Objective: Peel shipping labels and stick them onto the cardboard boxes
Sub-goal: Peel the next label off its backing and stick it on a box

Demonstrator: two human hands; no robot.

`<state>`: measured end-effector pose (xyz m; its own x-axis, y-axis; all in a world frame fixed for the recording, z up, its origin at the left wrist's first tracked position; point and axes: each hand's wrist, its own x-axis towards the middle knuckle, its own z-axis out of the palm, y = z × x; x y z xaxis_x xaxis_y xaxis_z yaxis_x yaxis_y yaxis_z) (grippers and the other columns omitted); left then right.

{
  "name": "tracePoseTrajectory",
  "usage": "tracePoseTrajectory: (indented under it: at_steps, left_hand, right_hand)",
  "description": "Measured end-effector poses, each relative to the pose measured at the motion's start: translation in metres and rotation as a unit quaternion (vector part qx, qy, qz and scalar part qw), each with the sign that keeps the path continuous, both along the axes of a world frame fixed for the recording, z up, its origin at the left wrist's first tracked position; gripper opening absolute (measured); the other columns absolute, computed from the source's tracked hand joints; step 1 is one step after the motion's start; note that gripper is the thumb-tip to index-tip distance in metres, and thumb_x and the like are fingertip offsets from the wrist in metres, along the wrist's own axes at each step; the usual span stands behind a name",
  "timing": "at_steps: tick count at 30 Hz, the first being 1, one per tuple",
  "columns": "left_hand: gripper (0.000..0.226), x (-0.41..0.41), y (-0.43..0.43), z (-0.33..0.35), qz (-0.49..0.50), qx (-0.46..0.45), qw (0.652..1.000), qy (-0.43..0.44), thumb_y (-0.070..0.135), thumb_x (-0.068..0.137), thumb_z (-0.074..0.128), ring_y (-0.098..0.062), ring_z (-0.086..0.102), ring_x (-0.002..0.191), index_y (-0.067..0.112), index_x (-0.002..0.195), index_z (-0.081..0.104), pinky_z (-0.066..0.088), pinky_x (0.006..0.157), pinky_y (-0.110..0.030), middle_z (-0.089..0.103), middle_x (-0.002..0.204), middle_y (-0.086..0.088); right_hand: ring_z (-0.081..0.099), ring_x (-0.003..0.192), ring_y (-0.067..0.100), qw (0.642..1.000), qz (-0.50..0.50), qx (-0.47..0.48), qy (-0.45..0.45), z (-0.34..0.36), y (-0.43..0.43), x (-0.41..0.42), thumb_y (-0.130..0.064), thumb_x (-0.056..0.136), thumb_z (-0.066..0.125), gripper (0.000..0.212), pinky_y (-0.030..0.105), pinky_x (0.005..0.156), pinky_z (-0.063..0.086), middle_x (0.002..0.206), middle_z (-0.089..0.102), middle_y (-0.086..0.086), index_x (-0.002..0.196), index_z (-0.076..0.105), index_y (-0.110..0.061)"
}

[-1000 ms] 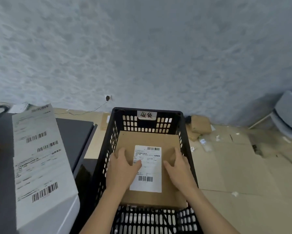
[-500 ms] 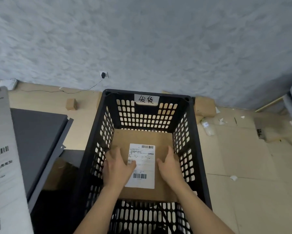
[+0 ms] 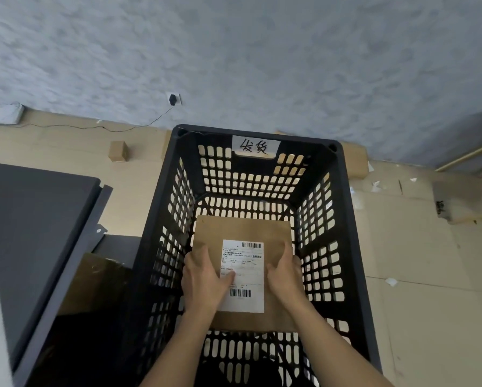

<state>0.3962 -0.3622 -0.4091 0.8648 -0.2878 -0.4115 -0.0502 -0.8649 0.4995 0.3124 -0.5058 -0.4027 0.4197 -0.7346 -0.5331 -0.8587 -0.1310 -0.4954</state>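
Both hands, left hand (image 3: 203, 286) and right hand (image 3: 286, 277), grip the box (image 3: 242, 230) deep inside the crate (image 3: 354, 247); its label (image 3: 244, 275) is already stuck, apparently awaiting release.

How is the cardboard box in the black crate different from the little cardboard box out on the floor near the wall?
The cardboard box in the black crate is broad and flat; the small box on the floor looks much smaller and blockier. The crate box carries a white shipping label; the small one shows none. The left hand and right hand hold the crate box; nothing touches the small one. Both are plain brown cardboard.
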Motion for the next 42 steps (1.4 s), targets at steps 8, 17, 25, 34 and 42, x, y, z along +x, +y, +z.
tracePoseTrajectory:
  at_steps: [8,17,25,34,42]
  left_hand:
    - [0.089,0.003,-0.001,-0.009,-0.015,0.0,1.0,-0.016,0.047,0.077,0.077,-0.034,0.034,0.136,0.024,0.144,0.024,0.038,0.11,-0.051,0.026,0.147,-0.015]
    - [0.087,0.002,0.002,-0.009,-0.032,0.025,0.999,0.011,0.047,0.084,0.07,-0.04,0.015,0.147,0.023,0.148,0.016,0.022,0.116,-0.061,0.009,0.16,-0.02]
    - [0.068,0.002,0.002,0.01,-0.078,0.028,0.996,-0.013,0.042,0.09,0.064,-0.041,0.019,0.145,0.019,0.144,0.03,0.023,0.117,-0.059,0.017,0.159,-0.018]
    - [0.044,-0.001,-0.005,0.082,-0.1,-0.051,0.989,-0.099,0.032,0.097,0.056,-0.024,0.053,0.114,0.013,0.136,0.047,0.051,0.088,-0.037,0.055,0.129,-0.007]
    - [0.045,-0.035,-0.003,0.166,-0.072,-0.079,0.975,-0.196,0.034,0.1,0.051,-0.015,0.048,0.125,0.02,0.142,0.044,0.044,0.091,-0.03,0.052,0.137,0.002]
  right_hand:
    - [0.048,0.123,0.031,1.0,-0.006,-0.019,0.003,-0.007,0.002,0.001,-0.022,0.093,0.059,0.081,0.052,0.097,0.047,0.143,0.037,0.013,0.151,0.004,-0.033]
    - [0.046,0.125,0.032,0.999,0.01,-0.028,0.012,-0.002,0.005,-0.001,-0.026,0.093,0.058,0.078,0.051,0.096,0.048,0.142,0.036,0.012,0.15,0.005,-0.032]
    - [0.04,0.13,0.033,0.998,0.034,-0.051,0.007,0.017,0.006,-0.004,-0.04,0.09,0.06,0.078,0.052,0.1,0.044,0.143,0.033,0.012,0.15,0.012,-0.028]
    - [0.053,0.119,0.025,0.986,0.103,-0.109,-0.075,0.091,0.004,-0.015,-0.034,0.097,0.054,0.053,0.039,0.096,0.047,0.136,0.046,0.011,0.144,0.036,-0.018]
    - [0.051,0.12,0.017,0.936,0.215,-0.23,-0.159,0.183,-0.004,-0.034,-0.042,0.098,0.048,0.044,0.034,0.09,0.046,0.136,0.05,0.0,0.138,0.044,-0.025]
